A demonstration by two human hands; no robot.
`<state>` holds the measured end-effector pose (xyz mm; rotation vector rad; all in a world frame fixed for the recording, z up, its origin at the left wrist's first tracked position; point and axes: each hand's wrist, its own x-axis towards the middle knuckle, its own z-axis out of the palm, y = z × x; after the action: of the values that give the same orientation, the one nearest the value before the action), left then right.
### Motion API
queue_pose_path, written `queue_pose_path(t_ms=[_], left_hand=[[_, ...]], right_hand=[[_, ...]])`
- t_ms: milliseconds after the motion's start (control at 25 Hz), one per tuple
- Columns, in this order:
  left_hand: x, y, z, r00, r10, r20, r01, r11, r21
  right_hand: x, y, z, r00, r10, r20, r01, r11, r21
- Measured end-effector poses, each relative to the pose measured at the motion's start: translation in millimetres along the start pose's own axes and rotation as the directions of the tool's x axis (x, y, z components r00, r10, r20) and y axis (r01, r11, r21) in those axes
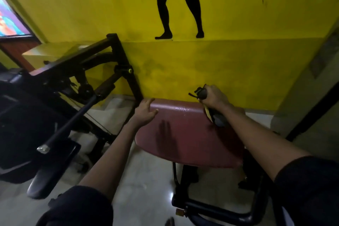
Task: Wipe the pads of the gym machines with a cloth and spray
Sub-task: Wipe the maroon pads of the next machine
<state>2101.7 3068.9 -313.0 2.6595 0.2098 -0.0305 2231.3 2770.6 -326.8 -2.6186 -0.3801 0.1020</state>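
A maroon pad of a gym machine lies in front of me, with wet droplets near its far edge. My left hand hovers flat over the pad's far left corner, fingers apart and nothing in it. My right hand is at the pad's far right corner, closed around a dark spray bottle with a yellow label. The bottle's nozzle points left. No cloth is visible.
A black machine frame with a yellow knob stands to the left, along with black pads and a bar. A yellow wall rises right behind the pad. The pad's black base sits on a pale tiled floor.
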Motion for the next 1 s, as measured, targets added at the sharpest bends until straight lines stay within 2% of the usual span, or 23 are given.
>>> queue_pose_path(t_ms=[160,240,360,480,640,760,880,1000], left_hand=[[46,-45,25,0.993,0.069,0.1,-0.068,0.998,-0.009],[66,-68,38,0.984,0.099,0.147,-0.1,0.995,-0.002],[86,-94,55,0.978,0.13,0.164,-0.142,0.988,0.066],[90,-110,63,0.977,0.181,0.115,-0.194,0.974,0.115],[89,-124,73,0.964,0.258,0.071,-0.264,0.958,0.107],[85,-129,77,0.962,0.268,0.056,-0.272,0.956,0.108],[82,-135,76,0.961,0.258,0.096,-0.27,0.951,0.149],[79,-144,74,0.953,0.269,0.137,-0.293,0.933,0.207]], right_hand=[[-5,3,66,0.991,0.13,0.007,-0.126,0.972,-0.199],[-13,-1,98,0.982,0.18,-0.048,-0.186,0.947,-0.26],[-24,-8,124,0.963,0.207,-0.171,-0.246,0.937,-0.248],[-33,-24,140,0.953,0.183,-0.242,-0.238,0.946,-0.221],[-41,-23,153,0.973,0.117,-0.2,-0.15,0.975,-0.162],[-46,11,135,0.975,0.038,-0.217,-0.085,0.974,-0.21],[-52,22,136,0.942,0.108,-0.319,-0.178,0.963,-0.201],[-56,-1,161,0.867,0.229,-0.443,-0.293,0.953,-0.079]])
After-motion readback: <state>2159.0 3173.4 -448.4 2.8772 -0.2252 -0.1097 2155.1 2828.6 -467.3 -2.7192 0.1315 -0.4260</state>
